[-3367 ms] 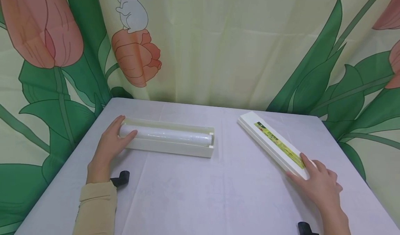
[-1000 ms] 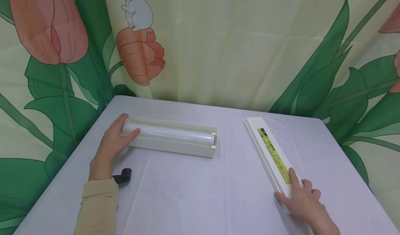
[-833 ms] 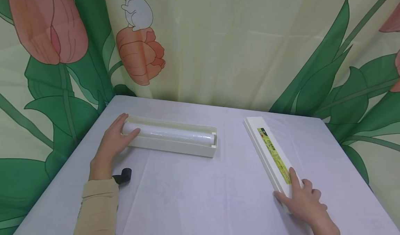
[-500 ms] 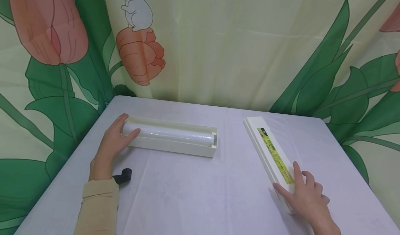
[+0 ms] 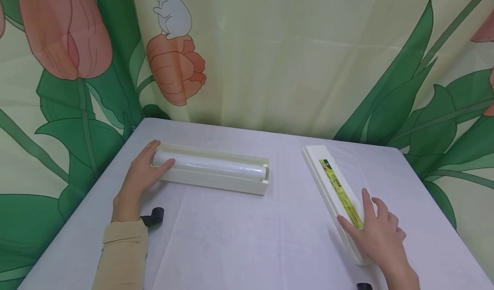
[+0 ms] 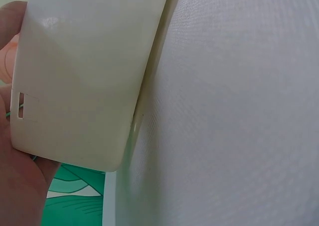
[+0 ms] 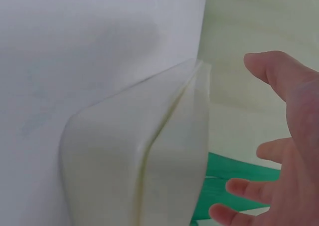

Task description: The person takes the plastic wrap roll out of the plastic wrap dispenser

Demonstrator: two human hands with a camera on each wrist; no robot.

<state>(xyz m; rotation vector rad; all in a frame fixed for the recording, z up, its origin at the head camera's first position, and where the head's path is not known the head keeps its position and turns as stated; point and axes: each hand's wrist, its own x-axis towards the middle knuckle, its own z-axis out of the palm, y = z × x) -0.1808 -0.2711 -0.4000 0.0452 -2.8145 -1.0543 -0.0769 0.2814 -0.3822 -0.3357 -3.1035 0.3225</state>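
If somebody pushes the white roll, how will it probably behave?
The roll would probably turn in place rather than roll away: it looks round, and the walls of the box surround it. Its shiny surface suggests it may feel slippery.

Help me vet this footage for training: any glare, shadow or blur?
Head view: small glints on the roll, faint shadow beside the lid; left wrist view: pale glare spot on the box; right wrist view: soft shadow on the tablecloth, weave smeared.

Cream box [image 5: 216, 184], white roll [image 5: 216, 164], white lid [image 5: 330, 193], yellow-green label [image 5: 341, 193], pale-lilac tablecloth [image 5: 247, 234], curtain [image 5: 270, 58] patterned with pink tulips [image 5: 71, 28]
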